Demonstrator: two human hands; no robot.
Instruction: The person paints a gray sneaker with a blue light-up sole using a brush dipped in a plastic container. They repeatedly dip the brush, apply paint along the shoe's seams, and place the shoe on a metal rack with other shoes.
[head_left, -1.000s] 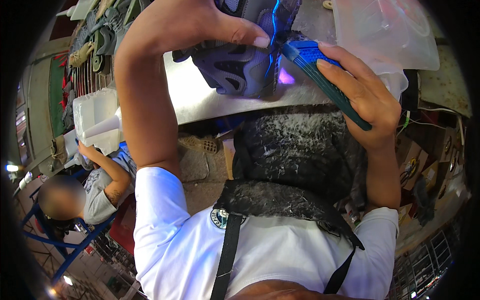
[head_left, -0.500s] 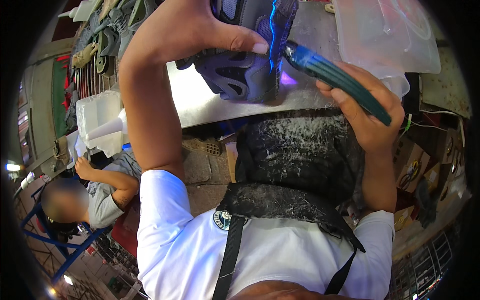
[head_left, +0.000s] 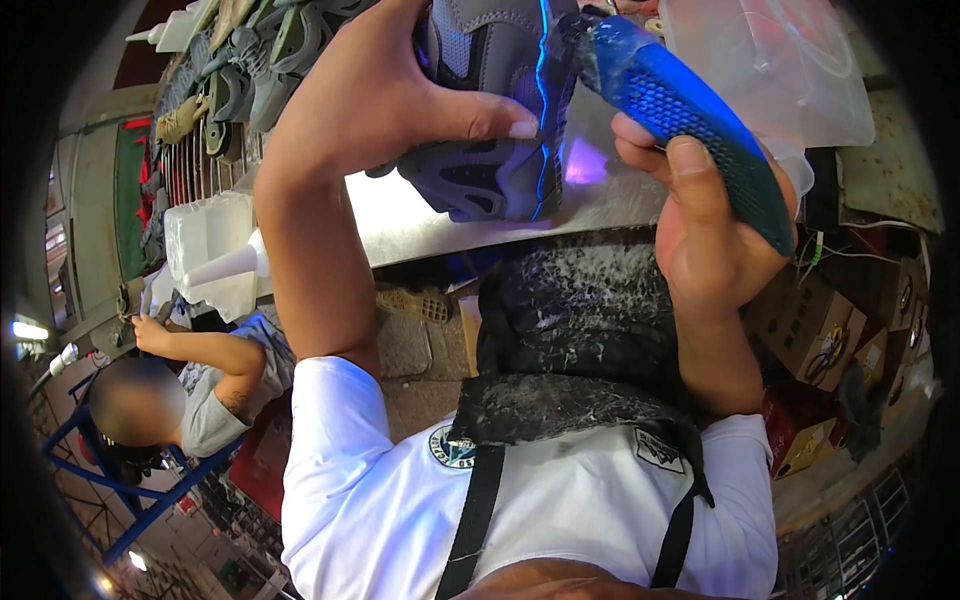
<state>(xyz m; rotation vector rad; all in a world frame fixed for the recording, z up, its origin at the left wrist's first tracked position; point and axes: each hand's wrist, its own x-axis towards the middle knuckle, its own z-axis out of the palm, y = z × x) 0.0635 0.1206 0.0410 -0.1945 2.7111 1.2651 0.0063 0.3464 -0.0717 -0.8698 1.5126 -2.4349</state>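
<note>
A grey and dark blue shoe is gripped by the left hand, with the thumb pressed across its side, and is held above the metal worktop. Just right of the shoe, a blue textured handle of a tool is clasped by the right hand, fingers wrapped closed around it; its upper end is touching the shoe's edge, where a thin blue glowing line is seen. A violet glow is cast on the worktop below the shoe. A clear plastic container stands right of the shoe. More shoes are lined up to its left, and a seated person is seen lower left.
</note>
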